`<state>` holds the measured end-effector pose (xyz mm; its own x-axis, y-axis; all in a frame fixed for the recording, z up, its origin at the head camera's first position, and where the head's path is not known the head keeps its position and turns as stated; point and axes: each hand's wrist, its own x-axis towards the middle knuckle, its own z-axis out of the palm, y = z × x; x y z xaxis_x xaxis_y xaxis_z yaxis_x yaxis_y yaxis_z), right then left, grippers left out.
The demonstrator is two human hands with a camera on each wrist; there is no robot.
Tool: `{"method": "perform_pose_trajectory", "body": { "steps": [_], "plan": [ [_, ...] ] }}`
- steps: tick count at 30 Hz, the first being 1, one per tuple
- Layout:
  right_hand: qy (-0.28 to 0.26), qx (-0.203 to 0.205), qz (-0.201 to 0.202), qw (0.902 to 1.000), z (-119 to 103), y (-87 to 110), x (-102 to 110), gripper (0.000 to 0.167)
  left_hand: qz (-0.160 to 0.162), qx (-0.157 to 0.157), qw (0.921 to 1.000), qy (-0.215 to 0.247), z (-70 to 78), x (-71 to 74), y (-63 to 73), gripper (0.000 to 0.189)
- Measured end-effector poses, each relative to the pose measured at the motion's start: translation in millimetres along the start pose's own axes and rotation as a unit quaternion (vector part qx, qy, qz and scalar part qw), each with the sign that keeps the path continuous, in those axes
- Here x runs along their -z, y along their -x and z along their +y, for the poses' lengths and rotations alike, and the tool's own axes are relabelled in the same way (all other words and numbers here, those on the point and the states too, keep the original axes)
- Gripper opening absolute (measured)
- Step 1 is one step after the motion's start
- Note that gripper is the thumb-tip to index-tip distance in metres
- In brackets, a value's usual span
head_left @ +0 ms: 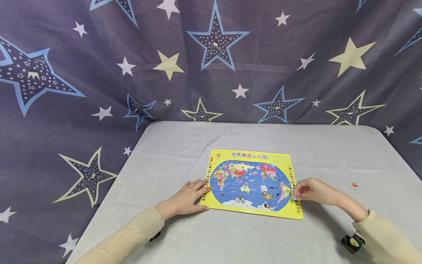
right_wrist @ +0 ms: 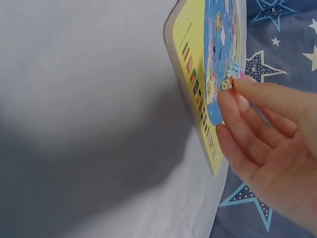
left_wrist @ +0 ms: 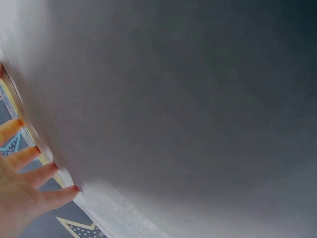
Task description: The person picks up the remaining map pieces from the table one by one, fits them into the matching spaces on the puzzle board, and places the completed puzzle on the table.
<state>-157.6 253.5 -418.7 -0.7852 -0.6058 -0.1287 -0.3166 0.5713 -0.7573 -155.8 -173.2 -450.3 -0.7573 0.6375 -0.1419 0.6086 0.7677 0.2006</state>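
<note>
A yellow-bordered world map puzzle board (head_left: 250,213) lies flat, a little tilted, with a blue oval map in its middle. My left hand (head_left: 185,198) rests at the board's left edge, fingers spread and fingertips on the border. In the left wrist view the fingers (left_wrist: 40,174) look straight. Over the right border, my right hand (head_left: 313,190) pinches a small puzzle piece (right_wrist: 233,75) between thumb and fingertips. The piece shows light blue, pink and cream; its outline is partly hidden by the fingers.
Another small puzzle piece (head_left: 353,186), red and green, lies on the pale grey cloth-covered table (head_left: 171,146) to the right of the board. A dark star-patterned curtain (head_left: 230,84) hangs behind the table and along its left side.
</note>
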Motion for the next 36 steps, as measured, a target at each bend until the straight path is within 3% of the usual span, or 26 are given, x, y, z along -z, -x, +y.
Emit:
{"method": "perform_pose_trajectory", "body": {
  "steps": [15, 36],
  "plan": [
    [-0.006, 0.006, 0.013, 0.9999, -7.6, -20.8, -6.0, 0.012, 0.009, -0.007, 0.9999, -0.005, -1.9, -2.4, -1.1, 0.066],
    [-0.008, 0.02, 0.021, 0.9995, -21.7, -46.7, -15.5, 0.014, -0.002, 0.004, 1.0, 0.001, 0.1, -1.2, -0.4, 0.066]
  ]
}}
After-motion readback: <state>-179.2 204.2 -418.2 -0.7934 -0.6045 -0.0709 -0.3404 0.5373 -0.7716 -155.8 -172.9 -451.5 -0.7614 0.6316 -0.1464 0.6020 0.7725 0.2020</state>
